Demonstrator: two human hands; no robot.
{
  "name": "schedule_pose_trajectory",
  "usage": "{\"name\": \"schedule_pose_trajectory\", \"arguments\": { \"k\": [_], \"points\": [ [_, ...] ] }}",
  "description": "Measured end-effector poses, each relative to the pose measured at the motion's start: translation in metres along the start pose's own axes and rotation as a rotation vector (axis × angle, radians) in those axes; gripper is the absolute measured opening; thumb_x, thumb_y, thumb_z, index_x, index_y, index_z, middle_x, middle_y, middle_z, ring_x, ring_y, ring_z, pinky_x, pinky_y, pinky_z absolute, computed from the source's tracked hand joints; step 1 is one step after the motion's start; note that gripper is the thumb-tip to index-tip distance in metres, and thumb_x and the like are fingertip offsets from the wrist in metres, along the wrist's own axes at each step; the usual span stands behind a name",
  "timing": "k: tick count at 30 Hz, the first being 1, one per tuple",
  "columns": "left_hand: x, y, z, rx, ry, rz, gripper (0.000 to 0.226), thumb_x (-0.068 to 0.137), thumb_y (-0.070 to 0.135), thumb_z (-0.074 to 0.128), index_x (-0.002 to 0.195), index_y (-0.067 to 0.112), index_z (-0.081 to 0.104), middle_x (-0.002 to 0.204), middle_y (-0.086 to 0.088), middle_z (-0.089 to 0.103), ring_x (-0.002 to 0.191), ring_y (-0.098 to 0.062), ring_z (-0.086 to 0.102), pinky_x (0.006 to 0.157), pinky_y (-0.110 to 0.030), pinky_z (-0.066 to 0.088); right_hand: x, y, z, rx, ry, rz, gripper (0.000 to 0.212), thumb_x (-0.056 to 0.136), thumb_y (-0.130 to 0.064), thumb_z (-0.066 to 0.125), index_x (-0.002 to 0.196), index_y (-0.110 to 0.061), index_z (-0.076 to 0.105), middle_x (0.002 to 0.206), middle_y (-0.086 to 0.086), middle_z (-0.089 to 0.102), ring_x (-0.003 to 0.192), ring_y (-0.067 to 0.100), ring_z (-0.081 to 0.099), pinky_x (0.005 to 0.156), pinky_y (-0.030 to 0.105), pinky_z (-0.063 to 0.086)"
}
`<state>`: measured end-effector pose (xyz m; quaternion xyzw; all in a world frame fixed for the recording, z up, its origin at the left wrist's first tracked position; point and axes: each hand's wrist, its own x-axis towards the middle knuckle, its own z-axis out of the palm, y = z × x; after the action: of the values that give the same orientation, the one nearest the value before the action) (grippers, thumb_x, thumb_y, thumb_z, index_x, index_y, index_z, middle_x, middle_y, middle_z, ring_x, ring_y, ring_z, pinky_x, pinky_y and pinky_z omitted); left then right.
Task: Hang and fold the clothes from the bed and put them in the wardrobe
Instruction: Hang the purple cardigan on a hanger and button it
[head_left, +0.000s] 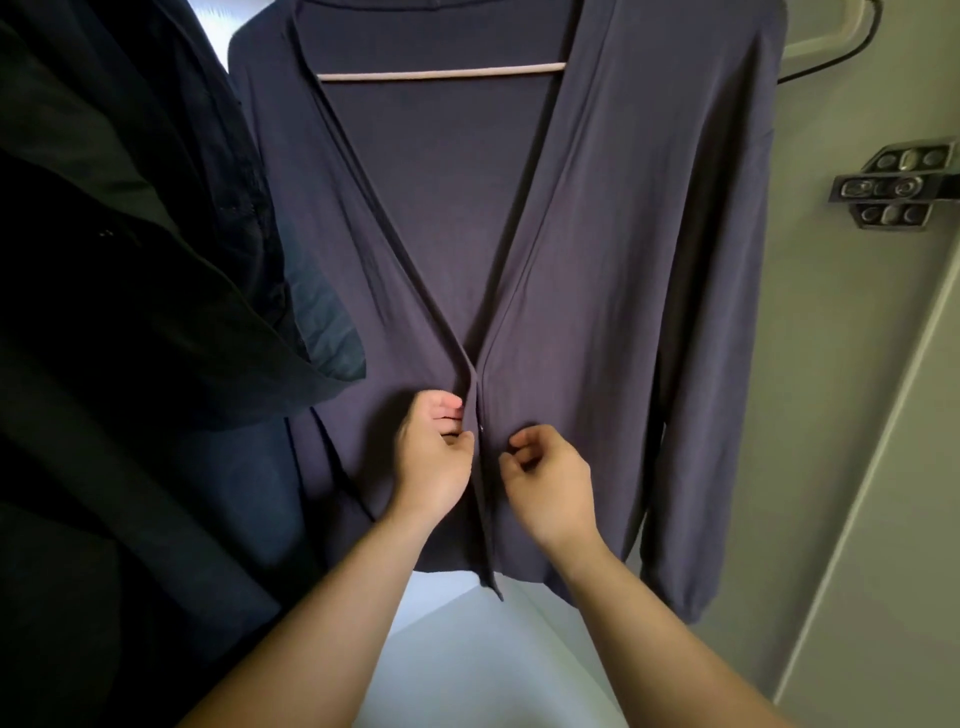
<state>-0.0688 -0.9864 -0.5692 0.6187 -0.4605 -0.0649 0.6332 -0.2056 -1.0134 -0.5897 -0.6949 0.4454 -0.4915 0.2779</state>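
Soft slate cardigan (623, 260) on thin-barred hanger (441, 73), hook cut off, my left hand (434, 457) pinching its front edge, right hand (550, 483) curled at other edge, grip unclear

left hand (434, 457): fingers (445, 404) pinch cardigan (623, 260) edge | right hand (550, 483): fingers (527, 435) curled, grip unclear

A pale grey wardrobe door (852, 395) fills the right side, its inner face carrying a metal hinge (893, 189) toward the top. A white panel (467, 654) lies low in the near middle, brightly lit. A sliver of white light (210, 21) shows at the far upper left.
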Motion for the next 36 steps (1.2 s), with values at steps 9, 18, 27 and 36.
{"name": "schedule_pose_trajectory", "arguments": {
  "k": [9, 18, 27, 36],
  "points": [
    [-0.004, -0.015, -0.010, 0.098, 0.006, -0.038, 0.019, 0.090, 0.015, 0.074, 0.107, 0.007, 0.076, 0.090, 0.001, 0.074, 0.084, -0.015, 0.068, 0.086, -0.034, 0.056, -0.004, -0.012, 0.020, 0.004, 0.055, -0.070, 0.026, 0.089, -0.034, 0.072, 0.109, -0.027, 0.056, 0.105, -0.011, 0.054, 0.092, 0.010, 0.058, 0.082, 0.030, 0.052],
    [-0.005, -0.019, -0.018, 0.085, -0.015, -0.028, 0.017, 0.091, 0.028, 0.074, 0.099, 0.013, 0.076, 0.079, 0.009, 0.072, 0.070, 0.004, 0.064, 0.078, -0.031, 0.057, -0.007, -0.014, 0.027, -0.080, 0.068, -0.182, 0.019, 0.093, -0.025, 0.067, 0.093, -0.028, 0.048, 0.095, -0.011, 0.051, 0.080, 0.014, 0.053, 0.069, 0.037, 0.051],
    [-0.008, -0.027, -0.023, -0.064, -0.046, -0.157, 0.018, 0.082, 0.014, 0.084, 0.087, 0.018, 0.067, 0.085, -0.001, 0.075, 0.075, -0.008, 0.068, 0.080, -0.031, 0.058, -0.003, -0.015, 0.032, -0.121, 0.010, -0.254, 0.010, 0.099, -0.021, 0.057, 0.108, -0.024, 0.058, 0.106, -0.007, 0.056, 0.084, 0.015, 0.057, 0.073, 0.039, 0.054],
    [-0.005, -0.023, -0.031, -0.172, -0.051, -0.141, 0.022, 0.084, 0.009, 0.082, 0.092, 0.024, 0.068, 0.082, 0.015, 0.073, 0.074, 0.006, 0.070, 0.068, -0.008, 0.050, 0.004, -0.016, 0.035, -0.261, 0.020, -0.375, 0.025, 0.102, -0.026, 0.054, 0.126, -0.025, 0.061, 0.117, -0.004, 0.057, 0.086, 0.022, 0.062, 0.066, 0.040, 0.055]
  ]
}}
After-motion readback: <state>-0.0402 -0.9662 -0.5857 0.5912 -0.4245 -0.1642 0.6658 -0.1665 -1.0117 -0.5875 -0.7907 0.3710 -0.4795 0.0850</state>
